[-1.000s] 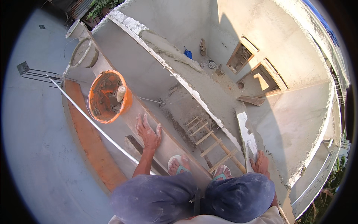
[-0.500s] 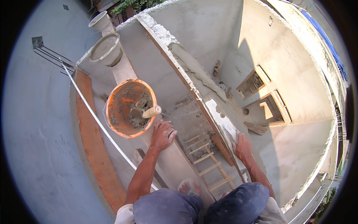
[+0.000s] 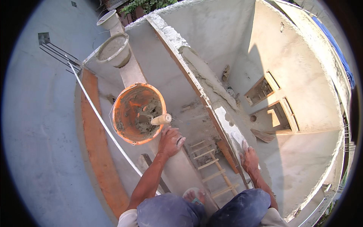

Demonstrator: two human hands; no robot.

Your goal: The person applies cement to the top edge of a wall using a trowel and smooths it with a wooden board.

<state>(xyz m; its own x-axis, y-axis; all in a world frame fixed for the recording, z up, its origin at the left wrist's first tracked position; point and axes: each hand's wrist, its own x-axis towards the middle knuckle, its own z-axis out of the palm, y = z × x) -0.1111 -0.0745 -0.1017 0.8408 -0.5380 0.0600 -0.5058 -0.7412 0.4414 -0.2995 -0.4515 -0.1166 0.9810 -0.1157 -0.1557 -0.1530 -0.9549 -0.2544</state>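
Note:
An orange bucket (image 3: pixel 120 130) with grey mortar inside stands on a narrow pale plank (image 3: pixel 185 172). In it lies a trowel (image 3: pixel 162 119), its wooden handle sticking out over the right rim. My left hand (image 3: pixel 172 142) is on the plank just below the bucket, fingers curled over the right edge, apart from the trowel. To the right, my right hand (image 3: pixel 249 159) rests on the rough wall top (image 3: pixel 231 130), fingers stretched along it and holding nothing. My knees and one sandalled foot (image 3: pixel 194 195) show at the bottom, the foot on the plank.
Two pale buckets stand farther along: a mortar-filled one (image 3: pixel 120 56) and a smaller one (image 3: pixel 107 19). Below, between the walls, leans a wooden ladder (image 3: pixel 208 164). A white pipe (image 3: pixel 100 115) slants along the left, and bare rods (image 3: pixel 56 55) jut from the blue-grey wall.
The view has shifted slightly, so the scene sits a little farther right and lower. My right hand has slid a little along the wall top toward me; the left stays by the bucket.

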